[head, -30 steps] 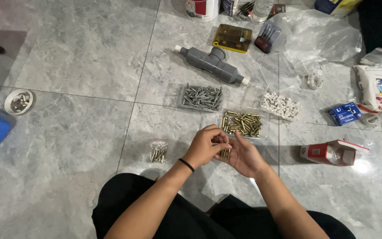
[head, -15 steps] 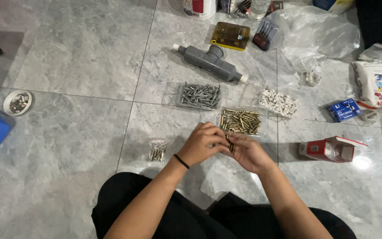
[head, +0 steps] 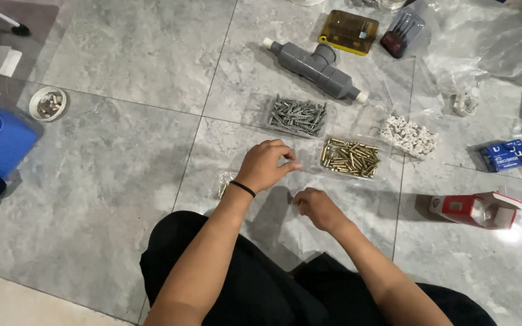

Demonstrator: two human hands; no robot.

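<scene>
Hands: two. Left hand (head: 267,165) raised, fingertips pinched together, whatever it pinches too small to tell; black band on wrist. Right hand (head: 316,208) low over the floor, loosely clenched, a small brass-coloured piece (head: 296,203) at its fingertips.
Screw trays: two clear ones, brass screws (head: 351,157) just right of left hand, grey screws (head: 297,115) behind it.
Small clear packet (head: 225,183): one, partly hidden by left wrist.
White plugs (head: 410,136): one pile.
Grey pipe fitting (head: 316,66): one.
Red-white carton (head: 481,209): one, open.
Blue box (head: 505,154): one.
Round dish (head: 48,103): one, far left.
Change: hands were together half a second ago; now apart, left hand lifted toward the brass tray, right hand dropped nearer the body.
</scene>
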